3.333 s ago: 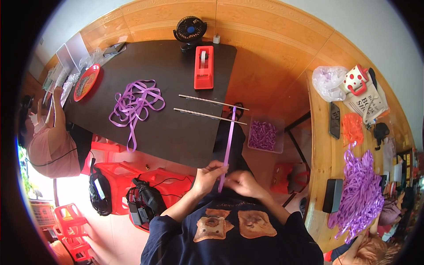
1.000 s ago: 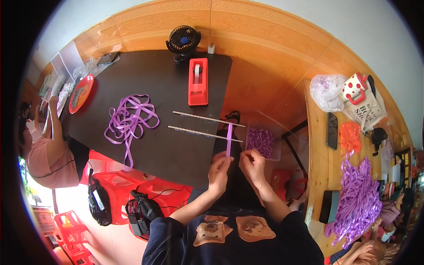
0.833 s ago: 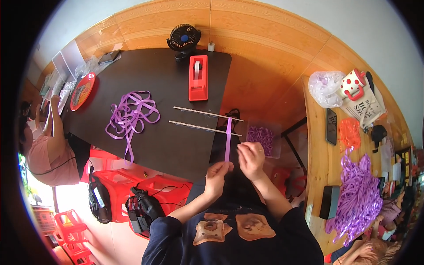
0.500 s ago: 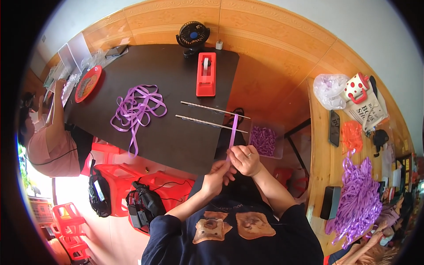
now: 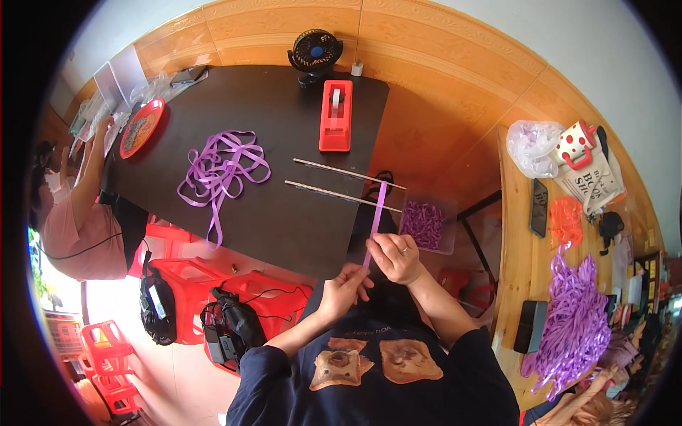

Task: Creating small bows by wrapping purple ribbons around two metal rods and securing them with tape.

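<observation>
A narrow purple ribbon (image 5: 379, 206) crosses two thin sticks (image 5: 334, 170) that jut past the right edge of the dark table (image 5: 284, 234). Its tail comes down toward me. Between thumb and fingers, my right hand (image 5: 398, 259) pinches the ribbon below the sticks. My left hand (image 5: 344, 290) is lower and closed on the ribbon's lower part; a short stretch shows between the hands. A loose tangle of purple ribbon (image 5: 224, 170) lies on the table to the left, with one end trailing toward the near edge.
A red tape dispenser (image 5: 336, 117) and a black fan (image 5: 315, 53) stand at the back. Below the sticks sits a clear bin (image 5: 447, 245) of purple pieces. A wooden table (image 5: 515, 284) at right bears a big ribbon heap (image 5: 574, 319). At left, a person (image 5: 82, 227) works near a red plate (image 5: 142, 128).
My left hand has moved slightly down and left, away from the right hand, so more ribbon shows between them. The view has shifted a little.
</observation>
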Demonstrator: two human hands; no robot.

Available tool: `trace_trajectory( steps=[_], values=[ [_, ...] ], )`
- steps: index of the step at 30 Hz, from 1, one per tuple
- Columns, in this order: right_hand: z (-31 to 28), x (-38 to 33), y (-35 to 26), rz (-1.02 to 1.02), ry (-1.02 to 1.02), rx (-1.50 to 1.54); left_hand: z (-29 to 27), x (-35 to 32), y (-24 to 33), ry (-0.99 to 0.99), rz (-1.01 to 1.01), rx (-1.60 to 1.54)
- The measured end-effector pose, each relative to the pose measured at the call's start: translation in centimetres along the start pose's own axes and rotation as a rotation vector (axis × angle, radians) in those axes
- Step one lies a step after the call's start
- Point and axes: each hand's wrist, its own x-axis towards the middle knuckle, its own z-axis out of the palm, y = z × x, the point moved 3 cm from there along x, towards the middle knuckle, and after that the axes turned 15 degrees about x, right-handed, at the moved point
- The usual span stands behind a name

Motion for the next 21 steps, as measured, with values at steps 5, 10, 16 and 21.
trace_trajectory(
  steps=[5, 10, 16, 21],
  values=[
    [0.0, -0.2, -0.8, -0.059, -0.030, -0.007, 0.3, -0.5, 0.3, -0.025, 0.001, -0.083],
    [-0.5, 0.6, -1.3, -0.091, -0.032, -0.022, 0.3, -0.7, 0.0, -0.007, 0.018, -0.145],
    [-1.9, 3.5, -1.2, -0.080, 0.039, 0.033, 0.3, -0.3, -0.6, -0.063, 0.114, -0.187],
    [-4.0, 7.6, 2.6, 0.128, 0.159, 0.254, 0.3, 1.8, -1.8, -0.080, 0.068, -0.158]
  ],
)
